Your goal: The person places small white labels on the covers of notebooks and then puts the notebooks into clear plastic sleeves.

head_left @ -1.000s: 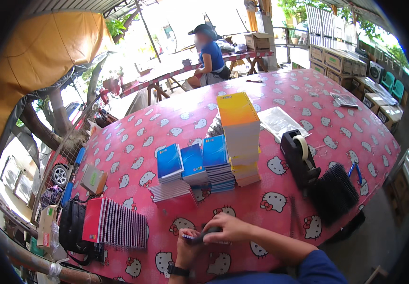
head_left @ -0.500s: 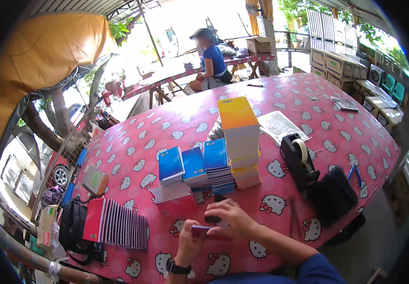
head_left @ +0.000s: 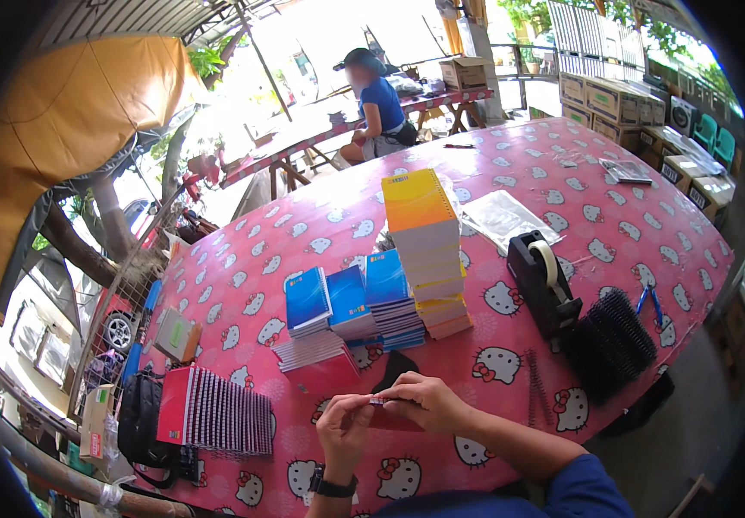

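In front of me, both hands meet at the upper edge of a red notebook [head_left: 396, 420], held low over the table. My left hand [head_left: 345, 429], with a black watch at the wrist, pinches the left end of that edge. My right hand [head_left: 424, 404] is closed on the edge beside it, thumb and fingers together. A small pale strip shows between the fingertips; its details are too small to tell. Just beyond the hands lies a black object [head_left: 396, 369], partly hidden. Blue notebooks [head_left: 308, 298] and a red stack [head_left: 320, 367] stand past it.
A tall stack of yellow notebooks [head_left: 422, 224] rises behind the hands. Spiral-bound red notebooks [head_left: 217, 413] stand at left beside a black bag [head_left: 141, 414]. To the right are a tape dispenser [head_left: 540, 281], black binding coils [head_left: 609, 345] and blue pliers [head_left: 648, 304]. A person [head_left: 379, 108] sits at a far table.
My right hand has drawn back from over the black object to the notebook's edge, uncovering more of that object. My left hand stays at the notebook. The view has shifted slightly.
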Available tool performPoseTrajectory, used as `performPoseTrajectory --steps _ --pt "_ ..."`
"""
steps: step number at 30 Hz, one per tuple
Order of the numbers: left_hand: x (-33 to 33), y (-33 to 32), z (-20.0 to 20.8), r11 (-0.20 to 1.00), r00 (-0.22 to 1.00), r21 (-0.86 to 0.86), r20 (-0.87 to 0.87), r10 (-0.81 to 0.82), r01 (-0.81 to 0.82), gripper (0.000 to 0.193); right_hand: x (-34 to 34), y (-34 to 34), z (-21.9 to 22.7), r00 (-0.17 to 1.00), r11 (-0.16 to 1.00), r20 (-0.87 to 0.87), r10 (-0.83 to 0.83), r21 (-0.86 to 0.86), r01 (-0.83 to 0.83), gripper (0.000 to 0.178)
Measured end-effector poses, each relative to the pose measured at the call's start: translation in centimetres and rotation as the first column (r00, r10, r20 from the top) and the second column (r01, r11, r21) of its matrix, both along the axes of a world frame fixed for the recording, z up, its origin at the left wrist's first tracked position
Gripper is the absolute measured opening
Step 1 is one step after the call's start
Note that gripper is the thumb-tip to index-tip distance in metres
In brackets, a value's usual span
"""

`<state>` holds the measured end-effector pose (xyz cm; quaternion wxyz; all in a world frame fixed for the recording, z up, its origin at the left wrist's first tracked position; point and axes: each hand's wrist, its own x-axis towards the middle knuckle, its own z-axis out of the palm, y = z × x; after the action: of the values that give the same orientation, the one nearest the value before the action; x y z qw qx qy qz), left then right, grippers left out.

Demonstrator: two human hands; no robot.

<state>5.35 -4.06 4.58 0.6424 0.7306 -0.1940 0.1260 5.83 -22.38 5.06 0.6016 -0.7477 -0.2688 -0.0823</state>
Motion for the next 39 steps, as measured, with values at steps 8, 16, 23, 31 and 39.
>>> performPoseTrajectory --steps 8,16,23,31,39 --pt "-0.4 -0.1 0.3 0.995 0.997 -0.096 -0.068 -0.034 0.027 0.013 -0.6 0.3 0.5 0.991 0.994 -0.091 -0.094 0.041 0.098 0.018" --pt "-0.3 2.6 0.7 0.991 0.995 -0.104 -0.067 0.080 -0.087 0.015 0.0 2.8 1.4 0.975 0.994 0.213 -0.059 -0.078 0.077 0.019" --pt "-0.4 5.8 1.8 0.960 0.964 -0.135 0.075 0.257 -0.245 0.014 1.0 7.4 3.0 0.939 0.997 0.342 -0.017 -0.060 0.040 0.022" --pt "-1.1 6.9 2.2 0.939 0.931 -0.113 0.140 0.337 -0.323 0.016 0.9 9.0 3.8 0.954 1.000 0.301 -0.009 -0.005 0.011 0.023" --pt "-1.6 5.6 2.4 0.963 0.971 -0.173 0.087 0.225 -0.207 0.018 0.3 7.4 4.7 0.987 0.997 0.158 0.027 0.066 -0.038 0.024"
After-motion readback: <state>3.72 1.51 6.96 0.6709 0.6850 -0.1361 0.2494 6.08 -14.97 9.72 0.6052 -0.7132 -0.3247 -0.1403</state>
